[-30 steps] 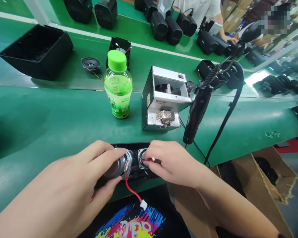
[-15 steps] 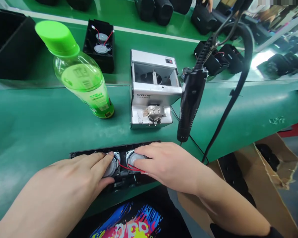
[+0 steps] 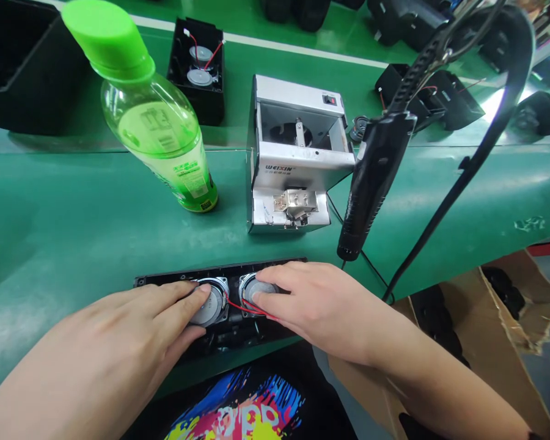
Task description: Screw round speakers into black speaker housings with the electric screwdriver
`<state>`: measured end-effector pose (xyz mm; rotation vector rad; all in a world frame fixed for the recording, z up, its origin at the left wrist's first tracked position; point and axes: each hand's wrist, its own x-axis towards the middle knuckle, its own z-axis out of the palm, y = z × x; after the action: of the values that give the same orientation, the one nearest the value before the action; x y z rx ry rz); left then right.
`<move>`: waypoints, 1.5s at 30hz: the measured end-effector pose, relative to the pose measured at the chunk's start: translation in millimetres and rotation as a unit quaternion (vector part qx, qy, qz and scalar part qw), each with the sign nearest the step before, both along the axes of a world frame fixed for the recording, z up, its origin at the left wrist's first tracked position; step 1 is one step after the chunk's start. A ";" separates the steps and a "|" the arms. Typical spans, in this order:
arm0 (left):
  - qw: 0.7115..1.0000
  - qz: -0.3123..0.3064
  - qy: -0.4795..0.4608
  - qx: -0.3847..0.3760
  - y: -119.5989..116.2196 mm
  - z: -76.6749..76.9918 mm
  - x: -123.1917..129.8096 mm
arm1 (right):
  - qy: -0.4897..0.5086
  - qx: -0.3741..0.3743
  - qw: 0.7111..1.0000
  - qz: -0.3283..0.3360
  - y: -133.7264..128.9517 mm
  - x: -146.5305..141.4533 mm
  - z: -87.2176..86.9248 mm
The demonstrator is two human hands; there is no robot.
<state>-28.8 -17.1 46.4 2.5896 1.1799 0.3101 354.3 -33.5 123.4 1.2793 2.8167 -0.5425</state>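
Observation:
A long black speaker panel (image 3: 238, 342) lies on the green bench close to my body. Two round speaker drivers with grey magnet backs sit in it side by side. My left hand (image 3: 151, 324) has its fingers and thumb around the left speaker driver (image 3: 211, 308), covering its left part. On the right speaker driver (image 3: 252, 287) rest the thumb and fingers of my right hand (image 3: 302, 299), hiding much of it. Red wires (image 3: 242, 307) run from the left driver across to beneath my right hand.
Beyond the panel stands a silver WEIXIN screw feeder (image 3: 302, 162). A black electric screwdriver (image 3: 376, 183) hangs right of it. Left are a green-capped bottle (image 3: 165, 140) and an open speaker box (image 3: 201, 101). Cardboard boxes (image 3: 490, 354) with black parts stand at lower right.
The view has shifted, so the bench items appear farther right and the near ones slightly larger. Both hands stay on the drivers, and a bit more of the left driver shows.

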 end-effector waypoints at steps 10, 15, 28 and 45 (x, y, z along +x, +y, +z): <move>0.986 -0.095 0.022 0.134 9.7 16.1 18.2 | -0.004 0.043 0.999 0.031 4.0 2.0 -0.8; 0.985 -0.094 0.031 0.143 13.2 15.2 18.7 | -0.007 0.039 0.999 0.027 3.3 1.9 -1.3; 0.979 -0.118 0.039 0.162 21.8 24.0 25.2 | -0.006 0.022 0.999 0.030 3.5 0.7 -1.1; 0.994 -0.072 0.031 0.076 22.2 9.9 10.9 | 0.110 0.104 0.988 0.023 0.6 16.4 0.5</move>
<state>-17.9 5.1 56.3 2.8179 1.0184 0.3007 370.7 -32.9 123.9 1.2527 3.1489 -0.4218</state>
